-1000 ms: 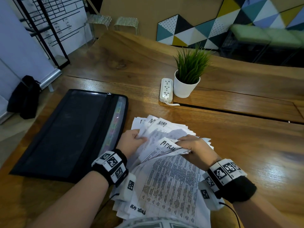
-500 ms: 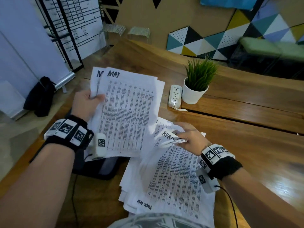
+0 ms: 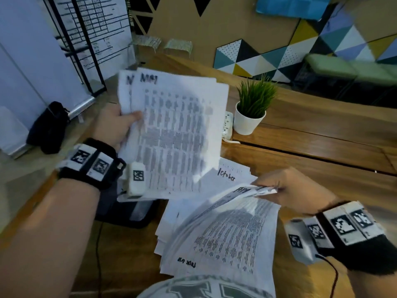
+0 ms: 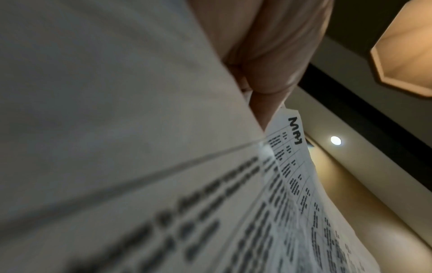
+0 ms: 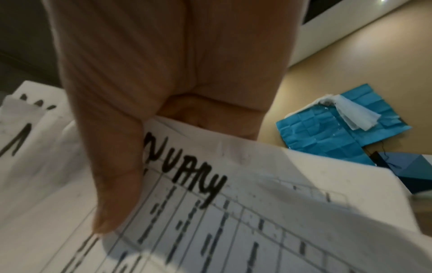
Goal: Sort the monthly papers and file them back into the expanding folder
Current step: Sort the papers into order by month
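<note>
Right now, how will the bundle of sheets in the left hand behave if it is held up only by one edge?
Probably floppy: the bundle, gripped by the left hand at one side, already curves. The sheets look thin and light. They seem loose, so some may slide out.

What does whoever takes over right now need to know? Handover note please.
Left hand: grips a raised sheaf of white printed sheets; top sheet is headed "MAY".
Right hand: pinches the far edge of the white sheets it lifts off the table pile; the top one's heading ends "UARY".
A white sheet marked "October" lies on the pile.
The black expanding folder lies on the wooden table, mostly hidden under the raised sheaf.
Done: papers out, sorting begun.
Left: finish sorting by month, file everything in the folder.
</note>
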Demonstrator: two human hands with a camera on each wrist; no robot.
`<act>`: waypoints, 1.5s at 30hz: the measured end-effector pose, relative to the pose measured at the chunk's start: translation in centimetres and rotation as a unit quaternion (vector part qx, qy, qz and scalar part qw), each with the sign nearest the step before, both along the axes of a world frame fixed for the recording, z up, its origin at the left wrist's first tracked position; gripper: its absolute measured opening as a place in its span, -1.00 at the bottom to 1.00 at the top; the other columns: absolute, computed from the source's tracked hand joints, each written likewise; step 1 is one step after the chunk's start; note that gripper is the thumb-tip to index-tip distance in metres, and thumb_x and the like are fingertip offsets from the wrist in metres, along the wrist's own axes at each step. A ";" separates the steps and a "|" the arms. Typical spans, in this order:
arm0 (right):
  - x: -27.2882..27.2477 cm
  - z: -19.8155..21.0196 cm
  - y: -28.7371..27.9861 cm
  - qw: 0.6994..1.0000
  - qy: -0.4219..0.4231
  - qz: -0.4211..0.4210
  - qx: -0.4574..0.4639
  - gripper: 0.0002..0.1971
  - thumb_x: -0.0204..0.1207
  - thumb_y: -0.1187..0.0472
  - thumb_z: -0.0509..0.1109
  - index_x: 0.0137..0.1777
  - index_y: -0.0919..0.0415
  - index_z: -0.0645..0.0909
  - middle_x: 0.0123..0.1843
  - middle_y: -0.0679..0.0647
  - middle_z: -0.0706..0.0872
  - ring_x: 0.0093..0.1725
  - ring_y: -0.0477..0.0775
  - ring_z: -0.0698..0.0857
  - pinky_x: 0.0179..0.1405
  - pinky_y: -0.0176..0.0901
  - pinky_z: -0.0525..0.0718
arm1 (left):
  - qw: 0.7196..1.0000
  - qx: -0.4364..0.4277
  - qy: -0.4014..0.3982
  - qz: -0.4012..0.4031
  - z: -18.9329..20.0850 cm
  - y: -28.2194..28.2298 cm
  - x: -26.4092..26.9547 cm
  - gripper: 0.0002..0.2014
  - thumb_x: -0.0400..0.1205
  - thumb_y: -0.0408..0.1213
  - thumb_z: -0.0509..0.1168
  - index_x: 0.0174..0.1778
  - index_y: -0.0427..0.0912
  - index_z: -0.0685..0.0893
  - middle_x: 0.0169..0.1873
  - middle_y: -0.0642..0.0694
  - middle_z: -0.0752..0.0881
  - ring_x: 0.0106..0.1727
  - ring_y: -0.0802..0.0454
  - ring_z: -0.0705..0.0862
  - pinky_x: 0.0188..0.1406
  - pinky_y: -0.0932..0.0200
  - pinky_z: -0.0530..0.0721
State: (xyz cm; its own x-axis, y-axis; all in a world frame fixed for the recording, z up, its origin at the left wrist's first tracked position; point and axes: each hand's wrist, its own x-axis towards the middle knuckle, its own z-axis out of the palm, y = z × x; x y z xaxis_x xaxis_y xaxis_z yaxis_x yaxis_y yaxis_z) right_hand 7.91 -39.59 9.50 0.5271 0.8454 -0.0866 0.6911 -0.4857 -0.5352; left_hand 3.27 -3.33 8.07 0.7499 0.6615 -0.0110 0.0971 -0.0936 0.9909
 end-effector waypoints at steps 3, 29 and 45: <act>-0.4 3.1 -0.2 0.999 0.008 -0.007 -0.041 -0.91 0.43 0.12 0.48 -0.20 -0.15 0.75 -0.29 -0.26 0.75 -0.29 -0.21 0.71 -0.31 -0.13 0.68 | 0.996 -0.059 0.041 -0.054 -2.9 -3.0 1.0 -0.88 0.59 -0.42 0.36 0.01 -0.22 0.71 -0.25 -0.04 0.77 -0.27 0.06 0.75 -0.26 0.16 0.76; 6.3 -8.2 7.2 0.958 0.075 -0.215 -0.172 -0.39 0.45 0.03 0.45 0.47 0.01 0.31 0.38 0.08 0.57 -0.25 -0.07 0.65 -0.12 -0.12 0.70 | 0.908 -0.134 0.232 -0.322 -14.7 -11.1 -0.7 -0.73 0.53 -0.40 0.42 0.15 -0.27 0.66 0.01 -0.20 0.80 0.06 -0.11 0.78 0.17 -0.15 0.69; 3.1 -9.7 2.1 0.987 -0.089 -0.132 -0.009 -0.54 0.29 0.11 0.60 0.22 0.00 0.67 0.16 0.11 0.50 0.12 0.08 0.46 0.19 -0.01 0.50 | 0.908 0.067 0.203 -0.360 -14.3 -11.7 -1.8 -0.93 0.56 -0.40 0.37 -0.23 -0.27 0.72 -0.27 -0.25 0.74 -0.22 -0.06 0.68 -0.08 -0.05 0.68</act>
State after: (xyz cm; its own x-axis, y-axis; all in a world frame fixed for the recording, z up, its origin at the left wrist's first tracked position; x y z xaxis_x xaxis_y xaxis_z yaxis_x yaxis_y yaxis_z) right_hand 10.99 -37.51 -0.19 0.7373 0.6754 0.0137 0.6213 -0.6700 -0.4063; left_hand 1.51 -14.99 -6.25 0.9405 0.0180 -0.3393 0.3185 -0.3945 0.8619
